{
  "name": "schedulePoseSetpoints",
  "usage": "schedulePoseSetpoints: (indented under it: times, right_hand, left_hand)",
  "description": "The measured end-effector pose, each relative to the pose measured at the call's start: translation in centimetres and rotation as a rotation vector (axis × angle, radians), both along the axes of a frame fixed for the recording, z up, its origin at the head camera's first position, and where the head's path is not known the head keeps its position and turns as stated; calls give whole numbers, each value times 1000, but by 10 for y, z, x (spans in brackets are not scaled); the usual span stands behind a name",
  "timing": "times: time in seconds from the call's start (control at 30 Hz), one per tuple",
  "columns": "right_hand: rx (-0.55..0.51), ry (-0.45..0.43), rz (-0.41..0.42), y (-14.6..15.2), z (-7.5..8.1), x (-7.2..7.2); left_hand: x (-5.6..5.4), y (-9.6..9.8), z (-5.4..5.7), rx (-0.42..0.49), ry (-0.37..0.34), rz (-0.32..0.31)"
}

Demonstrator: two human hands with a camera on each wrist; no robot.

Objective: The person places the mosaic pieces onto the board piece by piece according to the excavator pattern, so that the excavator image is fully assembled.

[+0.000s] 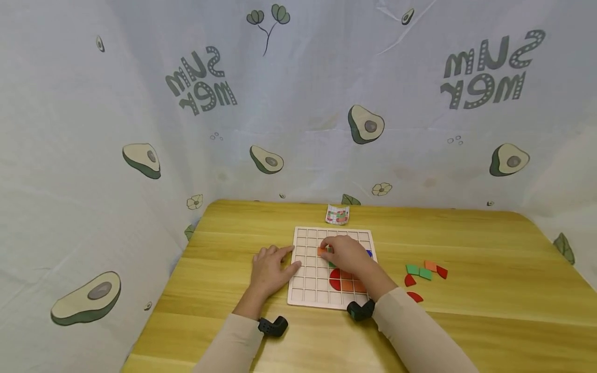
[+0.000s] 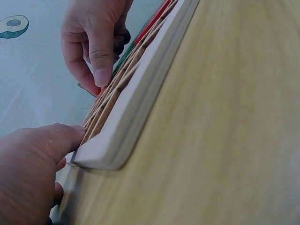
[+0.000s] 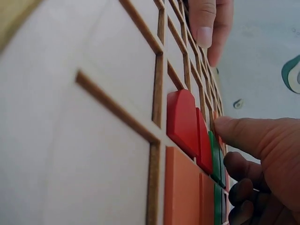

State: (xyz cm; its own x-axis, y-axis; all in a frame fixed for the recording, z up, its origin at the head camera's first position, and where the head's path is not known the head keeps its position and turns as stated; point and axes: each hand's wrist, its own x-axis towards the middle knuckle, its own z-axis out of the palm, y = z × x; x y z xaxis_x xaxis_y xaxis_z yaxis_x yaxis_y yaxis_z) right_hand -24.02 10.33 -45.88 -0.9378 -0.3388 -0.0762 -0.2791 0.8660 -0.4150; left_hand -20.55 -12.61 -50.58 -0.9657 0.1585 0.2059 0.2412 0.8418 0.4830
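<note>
A pale wooden grid board [image 1: 310,284] lies on the table with coloured tiles in some cells. My right hand [image 1: 347,254] reaches over it, thumb and index finger pinching a small orange tile [image 1: 321,251] at a cell in the upper middle. Red quarter-round tiles [image 3: 183,119], orange tiles [image 3: 180,187] and green tiles [image 3: 215,154] sit in cells near that hand; some are hidden beneath it. At the board's left side my left hand [image 1: 269,272] lies with fingers spread, its thumb and index finger touching the edge.
Loose tiles lie right of the board: green ones [image 1: 412,269], an orange one [image 1: 430,266] and red quarter-rounds [image 1: 414,297]. A small printed pattern card [image 1: 337,214] is behind the board. A patterned curtain [image 1: 308,103] hangs at the table's far edge.
</note>
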Motion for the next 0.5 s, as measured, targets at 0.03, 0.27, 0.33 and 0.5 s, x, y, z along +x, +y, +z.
schedulePoseSetpoints:
  times: [0.03,0.27,0.33,0.5]
  right_hand:
    - [-5,-2,-1,1,0,1]
    - [-78,14,-47,26,4,16]
    - [-93,10,-61,37,6,22]
    - [-112,-20,-147,65,15,38]
  left_hand:
    - [0,0,0,1,-3,-1]
    - [2,2,1,3,-4,1]
    - [2,3,1,2,1,5]
    - [3,2,1,2,3,9]
